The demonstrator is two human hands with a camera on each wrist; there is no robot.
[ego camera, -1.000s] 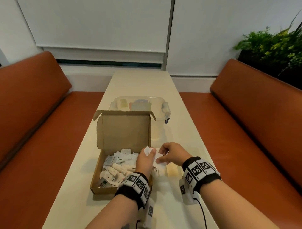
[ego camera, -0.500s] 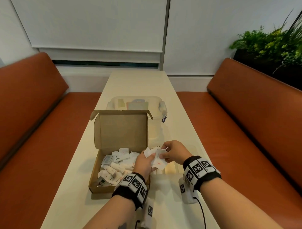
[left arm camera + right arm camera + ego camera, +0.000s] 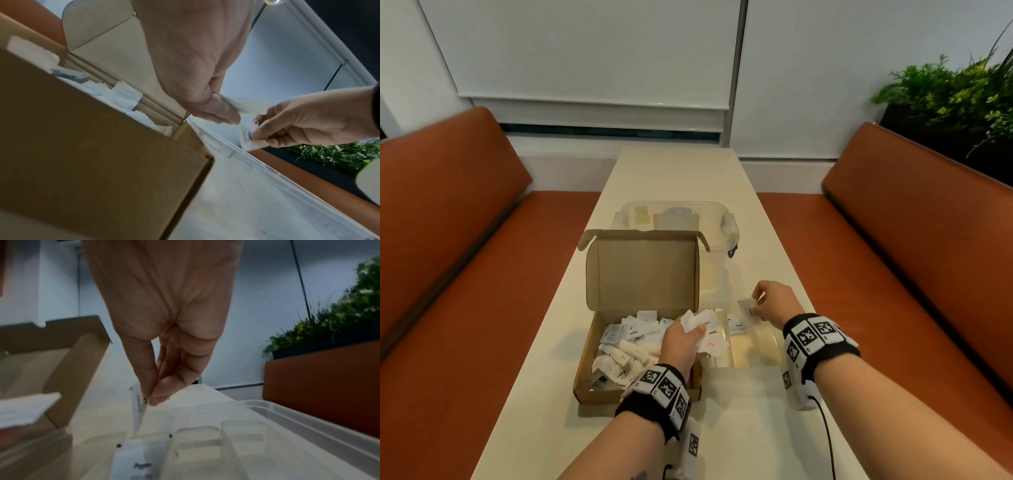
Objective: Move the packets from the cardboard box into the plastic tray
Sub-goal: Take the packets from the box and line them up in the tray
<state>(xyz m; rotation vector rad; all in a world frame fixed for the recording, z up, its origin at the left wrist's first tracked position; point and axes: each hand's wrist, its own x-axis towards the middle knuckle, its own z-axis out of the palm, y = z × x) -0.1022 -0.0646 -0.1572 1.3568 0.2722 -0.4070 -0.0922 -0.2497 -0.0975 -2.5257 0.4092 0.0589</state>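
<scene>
The left hand (image 3: 683,339) clutches several white packets (image 3: 700,320) beside the cardboard box (image 3: 619,387); the right hand (image 3: 774,303) pinches 1 pepper packet (image 3: 748,306) over the clear plastic tray (image 3: 763,346).

Matt brown cardboard box (image 3: 619,394), clear glossy plastic tray (image 3: 763,356), white paper packets (image 3: 626,349)

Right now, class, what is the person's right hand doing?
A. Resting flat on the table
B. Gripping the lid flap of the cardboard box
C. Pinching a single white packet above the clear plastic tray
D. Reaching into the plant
C: the right hand pinches one white packet between thumb and fingertips over the clear plastic tray, beside the cardboard box.
</scene>
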